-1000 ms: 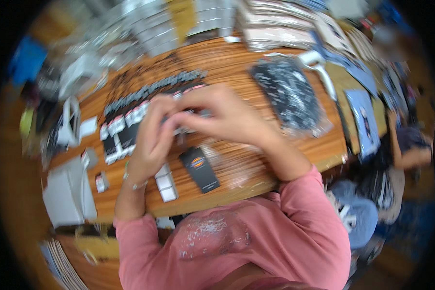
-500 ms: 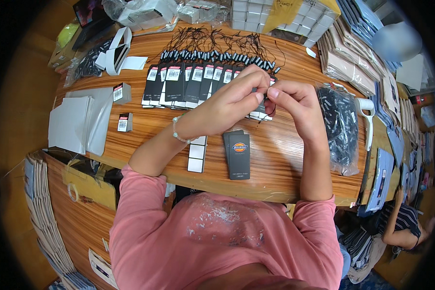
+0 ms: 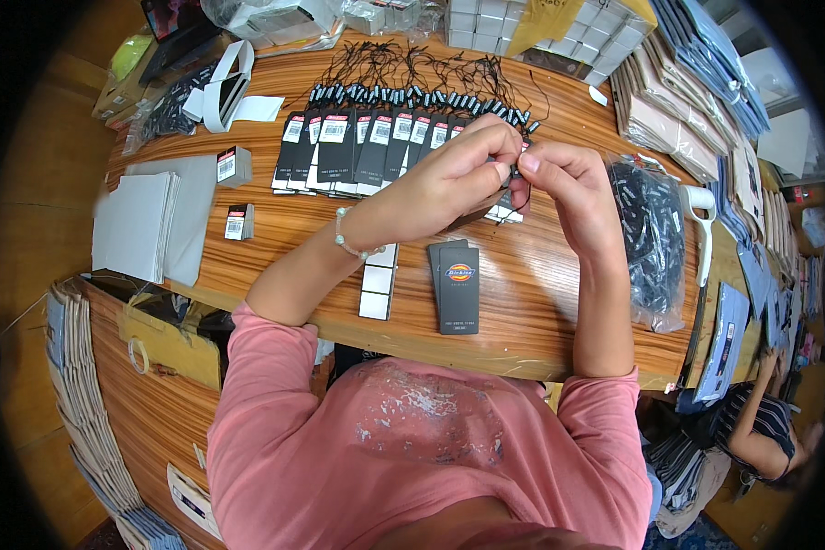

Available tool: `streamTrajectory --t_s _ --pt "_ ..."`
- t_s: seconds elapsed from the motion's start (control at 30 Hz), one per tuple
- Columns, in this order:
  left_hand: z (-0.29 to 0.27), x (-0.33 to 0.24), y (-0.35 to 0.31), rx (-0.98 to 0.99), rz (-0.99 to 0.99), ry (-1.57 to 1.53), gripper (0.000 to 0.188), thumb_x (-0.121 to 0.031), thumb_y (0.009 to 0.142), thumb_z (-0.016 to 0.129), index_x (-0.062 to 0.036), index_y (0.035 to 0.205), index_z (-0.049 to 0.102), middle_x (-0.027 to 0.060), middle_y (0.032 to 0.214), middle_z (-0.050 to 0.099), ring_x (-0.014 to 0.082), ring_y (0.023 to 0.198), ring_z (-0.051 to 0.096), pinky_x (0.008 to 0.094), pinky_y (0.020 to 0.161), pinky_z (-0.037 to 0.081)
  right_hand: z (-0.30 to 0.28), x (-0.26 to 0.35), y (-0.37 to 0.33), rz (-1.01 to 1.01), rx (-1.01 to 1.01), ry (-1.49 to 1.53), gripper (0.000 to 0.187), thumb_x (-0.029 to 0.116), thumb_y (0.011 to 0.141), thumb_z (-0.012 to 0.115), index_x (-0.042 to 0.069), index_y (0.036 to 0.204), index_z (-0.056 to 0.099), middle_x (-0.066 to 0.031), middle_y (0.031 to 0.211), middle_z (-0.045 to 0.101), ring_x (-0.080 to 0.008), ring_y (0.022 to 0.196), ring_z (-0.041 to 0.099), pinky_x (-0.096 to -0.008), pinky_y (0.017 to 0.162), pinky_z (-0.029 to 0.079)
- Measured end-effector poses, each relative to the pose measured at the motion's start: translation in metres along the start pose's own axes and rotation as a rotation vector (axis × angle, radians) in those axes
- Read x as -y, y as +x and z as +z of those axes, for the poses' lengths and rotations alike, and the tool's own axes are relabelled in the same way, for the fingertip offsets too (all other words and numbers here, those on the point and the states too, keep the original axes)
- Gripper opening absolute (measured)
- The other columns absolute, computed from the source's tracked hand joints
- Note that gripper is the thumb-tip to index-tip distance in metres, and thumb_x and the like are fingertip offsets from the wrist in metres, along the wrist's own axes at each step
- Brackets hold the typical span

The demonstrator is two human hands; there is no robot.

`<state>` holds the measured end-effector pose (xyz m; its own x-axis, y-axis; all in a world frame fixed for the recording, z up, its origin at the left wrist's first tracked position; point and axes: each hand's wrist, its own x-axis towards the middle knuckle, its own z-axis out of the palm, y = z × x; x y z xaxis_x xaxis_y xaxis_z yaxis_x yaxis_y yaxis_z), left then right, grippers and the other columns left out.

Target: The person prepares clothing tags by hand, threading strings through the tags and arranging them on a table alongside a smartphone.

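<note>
Both bare hands have barely shifted in the last half second; they stay fingertip to fingertip, while the whole view has slid a touch. Nearest me is the wearer's pink shirt (image 3: 431, 477), flecked with pale marks across the chest. Just past the near edge of the brown wood-grained tabletop (image 3: 532, 321), two flat black card tags (image 3: 459, 291) lie overlapped; the top one carries a colourful oval emblem with lettering, and small pale print near its lower edge. Left of them, a strip of white square labels (image 3: 376, 293) lies partly under the left forearm.

Beyond, the left hand (image 3: 472, 174) and right hand (image 3: 566, 188) each pinch thumb against finger, apparently on a thin black cord (image 3: 511, 209) that dangles below; their fingertips mostly hide it. Both hands also block the right end of a row of overlapping black tags (image 3: 373, 156), whose white stickers bear red bands and barcodes. Two small card stacks (image 3: 234, 165) to the left are labelled likewise. At the right lies a clear plastic bag of black pieces (image 3: 646, 243), a white-handled tool (image 3: 703, 234) beside it.

Farthest off, yellow tape (image 3: 543, 23) with handwriting crosses a carton of white boxes (image 3: 477, 27), near bagged folded garments (image 3: 655, 110).
</note>
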<state>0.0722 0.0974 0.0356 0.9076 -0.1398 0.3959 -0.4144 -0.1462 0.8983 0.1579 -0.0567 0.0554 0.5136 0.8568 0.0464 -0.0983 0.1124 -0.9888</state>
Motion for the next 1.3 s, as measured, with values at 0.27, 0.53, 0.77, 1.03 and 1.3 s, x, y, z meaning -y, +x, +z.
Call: streamTrajectory --t_s 0.27,0.53,0.77,1.03,1.3 --pt "0.001 -0.011 0.003 -0.081 -0.107 -0.190 0.037 -0.035 0.088 0.044 -0.0035 0.108 0.043 0.0074 0.107 0.045 0.0155 0.102 0.042 0.0294 0.090 0.031 -0.009 0.008 -0.004 -0.058 -0.031 -0.103 0.019 0.017 0.082 0.056 -0.001 0.076 0.061 -0.0033 0.066 0.057 -0.0084 0.061 0.052 -0.0209 0.056 0.041" --pt "0.026 0.006 0.003 -0.039 -0.131 0.062 0.051 -0.018 0.079 0.062 -0.0016 0.122 0.038 0.0121 0.114 0.050 0.0186 0.109 0.048 0.0313 0.092 0.037 -0.020 0.017 -0.010 -0.223 -0.118 -0.247 0.017 0.016 0.081 0.057 0.000 0.075 0.061 -0.0019 0.066 0.057 -0.0061 0.062 0.051 -0.0195 0.056 0.040" --pt "0.049 0.006 0.009 0.014 -0.459 -0.634 0.031 -0.017 0.090 0.039 0.0035 0.113 0.042 0.0165 0.102 0.057 0.0226 0.093 0.057 0.0327 0.083 0.046 -0.018 0.012 -0.004 -0.233 -0.262 0.270 0.024 0.028 0.090 0.043 0.005 0.083 0.049 -0.0101 0.074 0.060 -0.0136 0.069 0.057 -0.0255 0.068 0.045" --pt "0.072 -0.020 -0.016 0.091 -0.357 -0.224 0.048 -0.013 0.087 0.047 -0.0023 0.128 0.025 0.0160 0.124 0.041 0.0227 0.112 0.044 0.0326 0.096 0.031 -0.095 0.067 -0.071 -0.805 -0.680 0.270 0.024 0.024 0.089 0.046 0.007 0.074 0.051 -0.0107 0.064 0.059 -0.0161 0.061 0.057 -0.0285 0.060 0.047" --pt "0.050 -0.028 -0.066 -0.214 -0.375 -0.229 0.057 -0.032 0.084 0.052 -0.0023 0.126 0.028 0.0178 0.113 0.049 0.0238 0.101 0.052 0.0323 0.088 0.039 -0.259 0.046 -0.194 -0.070 -0.807 -0.421 0.026 0.029 0.088 0.048 0.006 0.075 0.051 -0.0050 0.063 0.057 -0.0094 0.059 0.052 -0.0207 0.056 0.042"
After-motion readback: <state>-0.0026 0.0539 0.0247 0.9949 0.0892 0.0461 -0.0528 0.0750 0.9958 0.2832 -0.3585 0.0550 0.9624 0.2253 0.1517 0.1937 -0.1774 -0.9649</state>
